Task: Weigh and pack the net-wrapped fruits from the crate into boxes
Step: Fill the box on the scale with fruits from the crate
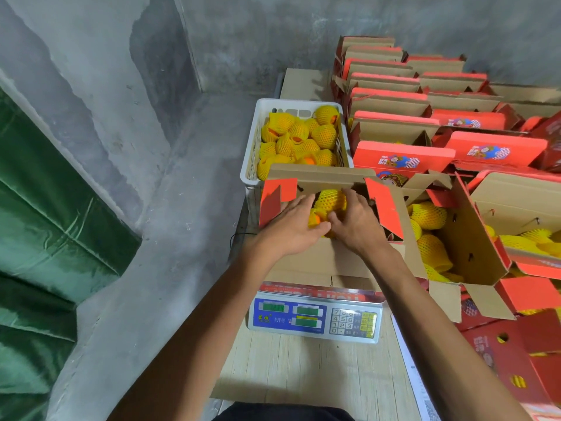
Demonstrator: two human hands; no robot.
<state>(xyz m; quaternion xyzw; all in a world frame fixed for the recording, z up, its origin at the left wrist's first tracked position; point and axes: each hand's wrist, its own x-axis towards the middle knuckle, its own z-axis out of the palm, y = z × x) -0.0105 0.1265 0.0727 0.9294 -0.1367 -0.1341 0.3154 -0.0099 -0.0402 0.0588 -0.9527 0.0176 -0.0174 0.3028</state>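
both hands in open cardboard box [321, 262] on scale [315, 317]. left hand [291, 226] flat, fingers straight, on netted fruits [329, 200]; right hand [358, 221] flat beside, touching them. white plastic crate [250, 153] behind, full of yellow foam-net fruit.

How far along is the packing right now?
Done: a filled box stands open at the right. In hand: both the left hand and right hand settle fruits in the box on the scale. Left: many wrapped fruits remain in the crate.
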